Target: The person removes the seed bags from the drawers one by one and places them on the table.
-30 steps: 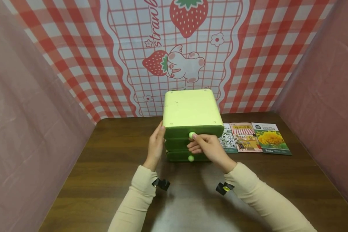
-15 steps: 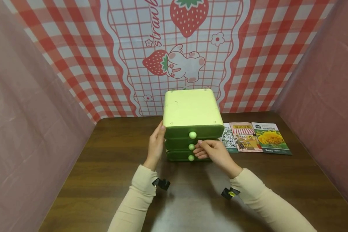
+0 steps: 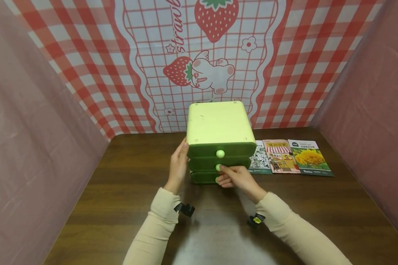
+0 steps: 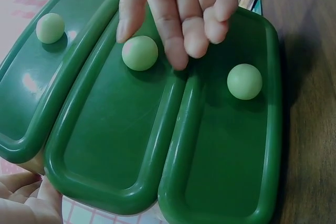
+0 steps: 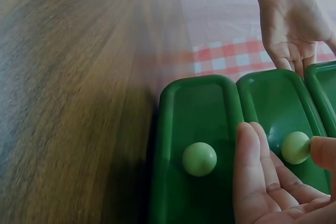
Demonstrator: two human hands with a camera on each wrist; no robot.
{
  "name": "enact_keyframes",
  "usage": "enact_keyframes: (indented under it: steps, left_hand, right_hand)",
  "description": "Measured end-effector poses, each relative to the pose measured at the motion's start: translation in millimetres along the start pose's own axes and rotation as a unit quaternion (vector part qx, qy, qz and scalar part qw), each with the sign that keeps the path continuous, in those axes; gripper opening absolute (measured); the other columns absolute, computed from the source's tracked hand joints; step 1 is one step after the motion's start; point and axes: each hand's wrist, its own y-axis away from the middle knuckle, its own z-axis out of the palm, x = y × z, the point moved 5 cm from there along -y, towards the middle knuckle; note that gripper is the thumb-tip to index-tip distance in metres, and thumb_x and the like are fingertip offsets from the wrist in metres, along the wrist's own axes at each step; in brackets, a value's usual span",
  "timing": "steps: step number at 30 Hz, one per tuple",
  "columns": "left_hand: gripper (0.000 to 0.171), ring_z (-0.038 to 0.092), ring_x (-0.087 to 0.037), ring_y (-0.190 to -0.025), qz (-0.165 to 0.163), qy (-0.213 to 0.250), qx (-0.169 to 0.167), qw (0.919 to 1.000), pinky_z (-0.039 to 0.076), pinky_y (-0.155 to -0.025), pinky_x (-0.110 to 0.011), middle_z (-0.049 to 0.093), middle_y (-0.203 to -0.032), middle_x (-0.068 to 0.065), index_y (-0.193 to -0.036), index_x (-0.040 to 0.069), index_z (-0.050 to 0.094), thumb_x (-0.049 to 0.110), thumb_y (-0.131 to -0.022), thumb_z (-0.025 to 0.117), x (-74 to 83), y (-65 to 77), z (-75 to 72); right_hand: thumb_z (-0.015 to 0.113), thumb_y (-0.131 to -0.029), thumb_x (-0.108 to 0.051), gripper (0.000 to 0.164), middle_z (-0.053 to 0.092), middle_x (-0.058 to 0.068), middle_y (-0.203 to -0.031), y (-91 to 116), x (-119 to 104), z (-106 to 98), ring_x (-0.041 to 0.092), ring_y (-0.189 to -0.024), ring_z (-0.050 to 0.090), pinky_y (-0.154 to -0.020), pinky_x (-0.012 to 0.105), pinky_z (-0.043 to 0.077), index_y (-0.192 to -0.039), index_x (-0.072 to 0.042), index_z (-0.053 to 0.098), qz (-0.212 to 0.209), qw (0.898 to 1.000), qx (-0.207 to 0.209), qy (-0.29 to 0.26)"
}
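Note:
A small cabinet with a pale yellow top point(image 3: 219, 123) stands on the table, its three dark green drawer fronts facing me, each with a round light green knob. My left hand point(image 3: 178, 165) rests along the cabinet's left side, thumb near the upper front corner. At the middle drawer knob point(image 4: 139, 53) is my right hand point(image 3: 240, 179). Its thumb touches that knob, while the fairly straight fingers lie across from it with a gap, as the right wrist view shows. Both the top knob point(image 3: 220, 154) and the bottom knob point(image 5: 199, 159) are untouched.
Several printed booklets lie right of the cabinet, among them one with a shop picture point(image 3: 282, 156) and one with a yellow flower point(image 3: 310, 158). A red checked strawberry cloth point(image 3: 146, 92) hangs behind. Pink cloth point(image 3: 368, 99) hangs at both sides of the wooden table point(image 3: 119, 206).
My right hand has left the top drawer knob and come down to the middle one, swinging slightly right on the way. The left hand and cabinet have stayed in place.

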Motion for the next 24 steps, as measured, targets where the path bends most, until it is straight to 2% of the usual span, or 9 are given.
enact_keyframes:
  steps: [3,10,17,24]
  left_hand:
    - [0.052,0.037,-0.027,-0.144,-0.001,-0.01,0.004,0.9999,0.037,-0.116,-0.049,0.04,-0.155,-0.008,-0.149,0.01,0.042,0.04,-0.106,0.04,0.0,-0.2,-0.4]
    - [0.056,0.039,-0.025,-0.143,-0.01,-0.028,0.006,0.9995,0.04,-0.114,-0.047,0.041,-0.155,-0.005,-0.149,0.015,0.042,0.047,-0.104,0.04,-2.0,-1.3,-1.8]
    - [0.048,0.036,-0.026,-0.144,-0.023,-0.034,0.003,0.9992,0.04,-0.113,-0.049,0.039,-0.156,-0.004,-0.15,0.016,0.041,0.038,-0.107,0.037,0.5,-1.5,-1.0]
    - [0.056,0.038,-0.025,-0.144,-0.015,-0.039,0.01,0.9991,0.04,-0.114,-0.047,0.041,-0.155,-0.003,-0.149,0.017,0.042,0.05,-0.103,0.039,-0.1,-1.6,-0.6]
  right_hand:
    - [0.058,-0.098,-0.04,0.057,0.076,0.015,-0.089,-1.9,-0.2,1.9,0.023,-0.08,0.075,-0.082,0.045,0.061,-0.117,0.014,0.063,0.001,1.0,-0.001,-0.002]
    - [0.057,-0.1,-0.034,0.052,0.076,0.011,-0.085,-3.0,-2.1,6.5,0.015,-0.075,0.074,-0.081,0.043,0.061,-0.117,0.014,0.062,-0.004,1.0,0.004,-0.026]
    - [0.056,-0.1,-0.033,0.052,0.075,0.01,-0.085,-1.5,-2.7,7.5,0.013,-0.073,0.073,-0.08,0.043,0.061,-0.117,0.016,0.061,-0.014,0.999,0.005,-0.032]
    - [0.058,-0.1,-0.031,0.05,0.075,0.011,-0.082,2.5,-4.7,8.6,0.014,-0.071,0.073,-0.077,0.042,0.062,-0.114,0.017,0.063,-0.021,0.999,0.016,-0.035]
